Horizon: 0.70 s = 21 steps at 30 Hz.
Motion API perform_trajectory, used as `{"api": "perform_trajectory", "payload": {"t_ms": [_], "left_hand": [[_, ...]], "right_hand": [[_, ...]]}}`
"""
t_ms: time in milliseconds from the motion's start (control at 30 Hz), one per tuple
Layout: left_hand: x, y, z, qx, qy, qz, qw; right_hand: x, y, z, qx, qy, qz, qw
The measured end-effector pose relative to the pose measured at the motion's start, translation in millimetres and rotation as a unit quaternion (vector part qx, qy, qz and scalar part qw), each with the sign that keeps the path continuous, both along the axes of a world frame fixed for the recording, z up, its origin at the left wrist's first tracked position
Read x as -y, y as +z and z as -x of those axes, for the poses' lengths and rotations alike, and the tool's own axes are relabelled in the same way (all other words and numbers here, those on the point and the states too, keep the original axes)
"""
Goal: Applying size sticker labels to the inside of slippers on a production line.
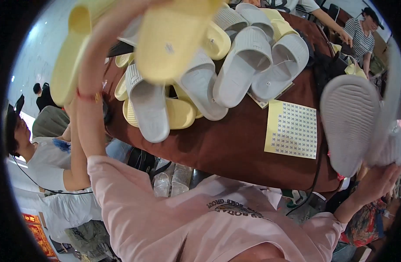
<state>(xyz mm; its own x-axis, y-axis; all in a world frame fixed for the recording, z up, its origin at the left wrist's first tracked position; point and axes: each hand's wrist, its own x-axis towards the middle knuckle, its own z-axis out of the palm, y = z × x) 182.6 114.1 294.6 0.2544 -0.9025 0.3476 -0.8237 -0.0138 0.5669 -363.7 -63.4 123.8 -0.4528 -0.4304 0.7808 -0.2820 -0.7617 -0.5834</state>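
High at the upper edge, my left hand [151, 2] is closed on a pale yellow slipper [167, 48], blurred and close to view; the fingertips are mostly cut off. At the right, my right hand [379, 185] grips the lower end of grey slippers. One grey slipper [351, 124] shows its ribbed sole, and its blurred partner [390, 105] is beside it. Between my arms, several grey slippers [244, 65] and yellow slippers [181, 113] lie heaped on a brown-covered table [218, 148]. A sheet of small printed stickers [292, 129] lies near the heap.
Another yellow slipper [69, 65] rises beside my left forearm, near the raised arm of a co-worker [52, 161] in white. Bagged slippers [172, 181] sit below the table's front edge. A black cable [316, 183] hangs down. Other people [359, 37] are across the table.
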Motion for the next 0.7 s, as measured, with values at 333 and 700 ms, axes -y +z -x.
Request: {"api": "perform_trajectory", "payload": {"t_ms": [333, 700], "left_hand": [[53, 19, -190, -0.190, 0.022, 0.209, 0.959], [68, 29, -305, 0.081, 0.428, -0.148, 0.888]], "right_hand": [[-87, -14, -107, -0.246, 0.479, -0.239, 0.808], [-91, -8, -105, -0.242, 0.541, -0.261, 0.762]]}}
